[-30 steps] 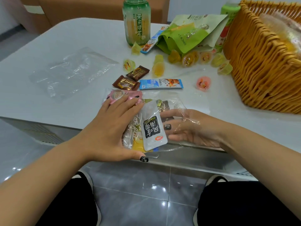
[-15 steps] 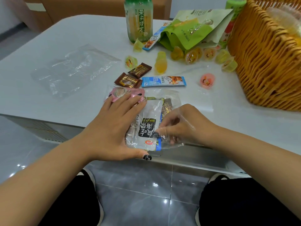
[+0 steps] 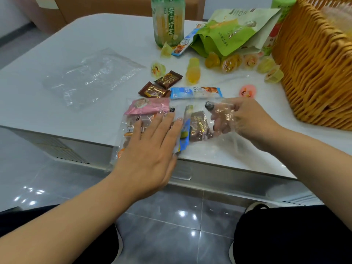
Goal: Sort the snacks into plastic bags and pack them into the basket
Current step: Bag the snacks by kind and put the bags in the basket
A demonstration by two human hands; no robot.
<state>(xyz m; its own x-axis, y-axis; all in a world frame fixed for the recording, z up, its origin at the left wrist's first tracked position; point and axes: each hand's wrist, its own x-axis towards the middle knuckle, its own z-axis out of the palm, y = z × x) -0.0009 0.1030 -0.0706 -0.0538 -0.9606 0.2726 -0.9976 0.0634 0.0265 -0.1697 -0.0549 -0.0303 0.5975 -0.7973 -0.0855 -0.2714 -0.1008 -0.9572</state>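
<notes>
My left hand point(image 3: 150, 149) lies flat, fingers straight, pressing the snack-filled plastic bag point(image 3: 192, 128) at the table's point(image 3: 57, 103) near edge. My right hand point(image 3: 240, 119), fingers curled, sits inside the bag's mouth, gripping the film. The basket point(image 3: 314, 73) stands far right.

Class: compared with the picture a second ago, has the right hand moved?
Yes. The right hand has pushed deeper into the bag, away from the table edge, toward the blue packet.

Clear crinkly plastic bag point(image 3: 202, 119), rough woven wicker basket point(image 3: 314, 69), smooth matt white table point(image 3: 57, 111), glossy floor tiles point(image 3: 171, 221).
</notes>
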